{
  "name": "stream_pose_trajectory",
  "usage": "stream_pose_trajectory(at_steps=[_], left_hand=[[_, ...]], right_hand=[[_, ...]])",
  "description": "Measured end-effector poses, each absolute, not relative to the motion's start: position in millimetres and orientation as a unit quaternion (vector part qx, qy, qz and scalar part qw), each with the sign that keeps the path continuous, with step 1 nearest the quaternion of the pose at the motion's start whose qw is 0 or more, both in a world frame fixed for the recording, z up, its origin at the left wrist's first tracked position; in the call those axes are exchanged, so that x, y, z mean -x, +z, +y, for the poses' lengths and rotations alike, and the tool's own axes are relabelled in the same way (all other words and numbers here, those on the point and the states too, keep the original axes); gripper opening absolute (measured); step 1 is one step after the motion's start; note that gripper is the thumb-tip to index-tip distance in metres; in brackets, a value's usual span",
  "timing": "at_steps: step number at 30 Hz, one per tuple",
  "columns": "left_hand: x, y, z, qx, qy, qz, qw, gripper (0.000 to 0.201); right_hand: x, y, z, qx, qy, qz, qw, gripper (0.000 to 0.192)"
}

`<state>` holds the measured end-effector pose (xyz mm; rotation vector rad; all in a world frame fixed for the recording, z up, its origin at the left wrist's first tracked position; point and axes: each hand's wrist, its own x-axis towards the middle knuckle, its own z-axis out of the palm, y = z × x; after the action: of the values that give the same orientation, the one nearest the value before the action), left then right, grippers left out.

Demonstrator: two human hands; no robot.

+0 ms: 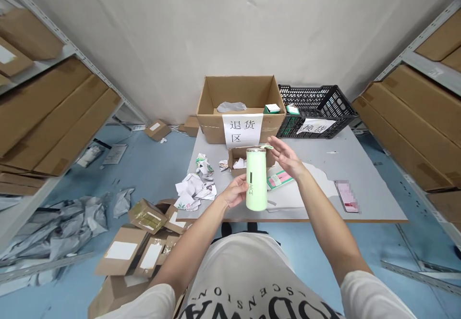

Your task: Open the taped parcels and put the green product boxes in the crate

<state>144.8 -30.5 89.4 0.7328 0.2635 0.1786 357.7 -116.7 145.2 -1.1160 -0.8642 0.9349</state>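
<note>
A pale green insulated bottle (256,184) stands upright in the air above the table's front part, with dark lettering down its side. My left hand (236,191) is closed on its left side, some fingers hidden behind it. At the bottle's top right is a light green strap loop (266,146). My right hand (286,158) is beside that loop with its fingers stretched out and apart; whether a fingertip touches the loop I cannot tell. Behind the bottle sits a small open carton (234,158) with white paper inside. A pink-and-green flat box (279,179) lies right of the bottle.
A large open cardboard box (212,129) with a paper sign stands at the back beside a black plastic crate (317,110). Crumpled papers (194,189) lie on the table's left, a phone (347,196) on its right. Cartons (122,249) are heaped at lower left; loaded shelves flank both sides.
</note>
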Motion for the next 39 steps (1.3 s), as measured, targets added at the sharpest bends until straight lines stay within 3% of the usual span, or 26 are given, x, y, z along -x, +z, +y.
stream_pose_trajectory(at_steps=[3,10,16,21,27,34,39], left_hand=[[-145.6,92.0,-27.7,-0.382,0.138,0.179,0.896,0.060],[-149.1,86.4,-34.4,-0.451,0.225,0.274,0.819,0.064],[-147.1,77.3,-42.8,-0.502,0.253,0.308,0.767,0.067],[-133.5,72.9,-35.4,-0.412,0.161,0.260,0.859,0.062],[-125.7,65.4,-37.1,-0.316,0.028,0.138,0.938,0.061],[-126.2,64.1,-41.5,-0.343,0.036,0.145,0.927,0.069],[-126.6,65.1,-45.7,-0.385,0.108,0.205,0.893,0.068]], right_hand=[[-329.5,117.8,-129.1,0.520,0.388,-0.293,0.702,0.070],[-277.9,101.4,-124.8,0.588,0.346,-0.303,0.665,0.084],[-273.5,95.5,-115.1,0.625,0.335,-0.267,0.652,0.071],[-277.1,95.9,-120.8,0.539,0.427,-0.223,0.691,0.059],[-274.4,96.6,-126.3,0.474,0.479,-0.206,0.709,0.059],[-275.9,86.5,-127.5,0.486,0.484,-0.236,0.688,0.056],[-287.4,90.1,-129.3,0.478,0.483,-0.269,0.682,0.069]])
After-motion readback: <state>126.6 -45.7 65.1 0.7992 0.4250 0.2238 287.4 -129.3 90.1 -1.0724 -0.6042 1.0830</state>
